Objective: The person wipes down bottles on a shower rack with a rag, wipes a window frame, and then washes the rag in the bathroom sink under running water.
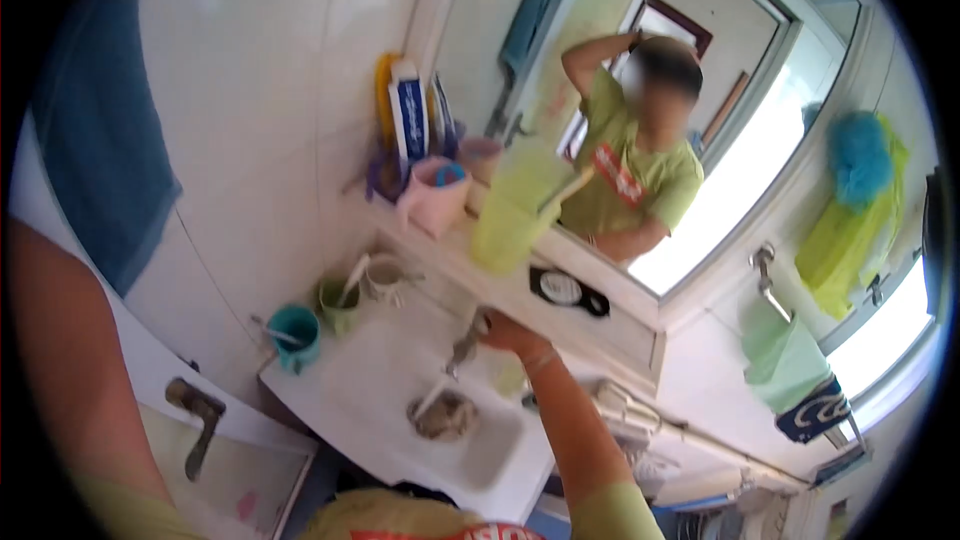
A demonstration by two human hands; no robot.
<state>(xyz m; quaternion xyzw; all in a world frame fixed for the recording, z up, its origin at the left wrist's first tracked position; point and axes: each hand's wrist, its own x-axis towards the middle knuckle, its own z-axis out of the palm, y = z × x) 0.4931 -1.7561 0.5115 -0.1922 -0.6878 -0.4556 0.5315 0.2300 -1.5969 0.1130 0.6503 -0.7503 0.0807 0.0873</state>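
Note:
My right hand (510,332) reaches across the white washbasin (350,395), its fingers closed around the top of the metal faucet (466,348). A pale streak, seemingly running water, slants from the spout toward a greyish-brown lump (445,418) in the bowl; I cannot tell what the lump is. My left arm (75,360) is raised at the left edge, with its hand outside direct view. In the mirror (735,0), that arm bends up to the head, and its fingers are unclear.
Teal (293,338), green (340,305) and white cups (384,278) stand on the basin's back corner. The shelf above holds a pink mug (435,198), a yellow-green pitcher (505,220) and a black brush (568,292). A blue towel (100,130) hangs left.

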